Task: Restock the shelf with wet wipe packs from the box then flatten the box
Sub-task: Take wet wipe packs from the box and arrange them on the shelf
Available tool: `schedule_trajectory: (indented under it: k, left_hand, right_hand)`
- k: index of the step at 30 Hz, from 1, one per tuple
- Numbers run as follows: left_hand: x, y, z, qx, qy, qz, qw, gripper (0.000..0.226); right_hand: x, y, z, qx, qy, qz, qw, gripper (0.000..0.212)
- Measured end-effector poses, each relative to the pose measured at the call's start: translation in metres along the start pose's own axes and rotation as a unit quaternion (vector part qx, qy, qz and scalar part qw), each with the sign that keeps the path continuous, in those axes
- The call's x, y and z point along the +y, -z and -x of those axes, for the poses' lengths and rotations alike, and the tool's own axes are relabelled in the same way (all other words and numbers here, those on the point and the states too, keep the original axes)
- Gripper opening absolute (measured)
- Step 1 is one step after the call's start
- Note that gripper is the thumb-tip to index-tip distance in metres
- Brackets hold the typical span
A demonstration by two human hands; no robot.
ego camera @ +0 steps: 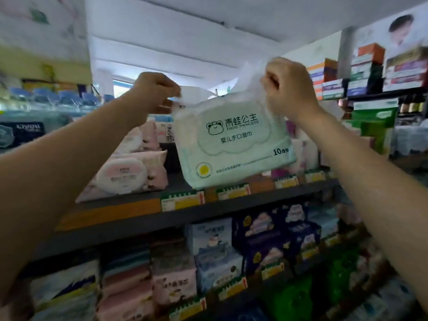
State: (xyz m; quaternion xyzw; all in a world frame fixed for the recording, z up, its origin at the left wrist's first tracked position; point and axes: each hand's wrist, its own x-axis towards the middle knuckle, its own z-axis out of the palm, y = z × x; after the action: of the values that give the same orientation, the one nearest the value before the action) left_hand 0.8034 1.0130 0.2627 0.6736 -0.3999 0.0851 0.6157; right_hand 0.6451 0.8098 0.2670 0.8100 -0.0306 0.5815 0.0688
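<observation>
Left hand (155,92): grip pinched on the plastic wrap at the pack's top left corner.
Right hand (288,88): grip clenched on the wrap at the top right.
Wet wipe pack (234,144): pale green, held aloft before the shelf (120,218), above its front edge.
Pink wipe packs (134,170): lying on the shelf, left of it.

Wet wipe pack (234,144): held up in front of the shelf (143,214), gripped at its top corners by left hand (157,91) and right hand (289,86). Lidded packs (129,172): laid on the shelf, left of it. Boxed goods (254,242): stacked below.
</observation>
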Motion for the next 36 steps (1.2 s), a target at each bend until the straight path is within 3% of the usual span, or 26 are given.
schedule_trajectory:
  k: [5, 8, 11, 14, 15, 17, 19, 23, 31, 34, 36]
  left_hand:
    - [-0.024, -0.044, -0.064, 0.111, -0.016, -0.093, 0.989, 0.026]
    - [-0.063, -0.072, -0.087, 0.145, -0.001, -0.163, 0.976, 0.010]
    - [-0.105, -0.091, -0.090, 0.063, 0.049, -0.193, 0.978, 0.002]
    - [-0.115, -0.092, -0.092, -0.044, 0.137, -0.110, 0.983, 0.011]
    - [-0.114, -0.088, -0.095, -0.078, 0.180, -0.107, 0.975, 0.028]
    - [-0.113, -0.086, -0.095, -0.152, 0.265, -0.138, 0.942, 0.056]
    - [-0.120, -0.093, -0.095, -0.197, 0.288, -0.214, 0.913, 0.076]
    - [-0.136, -0.108, -0.107, -0.148, 0.250, -0.330, 0.898, 0.095]
    - [-0.164, -0.122, -0.131, -0.108, 0.178, -0.502, 0.840, 0.083]
    - [-0.162, -0.114, -0.131, -0.113, 0.186, -0.470, 0.855, 0.079]
    - [-0.153, -0.103, -0.124, -0.091, 0.140, -0.495, 0.853, 0.074]
  right_hand:
    - [0.055, -0.077, -0.028, -0.068, -0.102, -0.004, 0.992, 0.031]
    - [0.085, -0.130, -0.019, -0.136, -0.131, -0.013, 0.982, 0.041]
    - [0.111, -0.174, 0.004, -0.231, -0.147, -0.028, 0.961, 0.034]
    - [0.122, -0.187, 0.010, -0.220, -0.146, -0.077, 0.962, 0.014]
    - [0.122, -0.185, 0.008, -0.239, -0.118, -0.085, 0.960, 0.026]
    - [0.120, -0.186, 0.008, -0.360, -0.063, -0.082, 0.927, 0.075]
    - [0.116, -0.194, 0.013, -0.442, -0.036, -0.028, 0.896, 0.107]
    - [0.113, -0.219, 0.022, -0.413, -0.022, 0.077, 0.907, 0.107]
    - [0.101, -0.261, 0.013, -0.373, 0.004, 0.178, 0.911, 0.086]
    - [0.096, -0.262, 0.013, -0.371, -0.010, 0.153, 0.916, 0.072]
    - [0.092, -0.251, 0.013, -0.347, -0.050, 0.108, 0.930, 0.067]
